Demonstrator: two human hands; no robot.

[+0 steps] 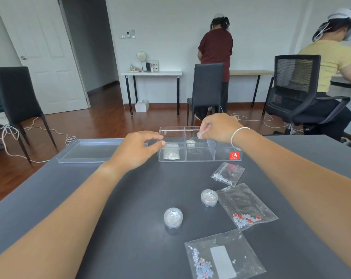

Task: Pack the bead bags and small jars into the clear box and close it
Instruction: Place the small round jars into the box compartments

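Observation:
The clear box (223, 159) stands open at the far middle of the dark table, split into compartments. A bead bag (171, 153) lies in its left compartment and a small jar (190, 143) sits in the middle one. My right hand (219, 127) holds another small jar (200, 135) above the middle compartment. My left hand (137, 149) hovers at the box's left wall with thumb and fingers apart, holding nothing. On the table lie two jars (173, 217) (209, 197) and three bead bags (228, 173) (246, 206) (223, 256).
The box's clear lid (90, 151) lies flat to the left of the box. Beyond the table stand black chairs (207, 91), cords on the wooden floor, and two people working at desks along the far wall.

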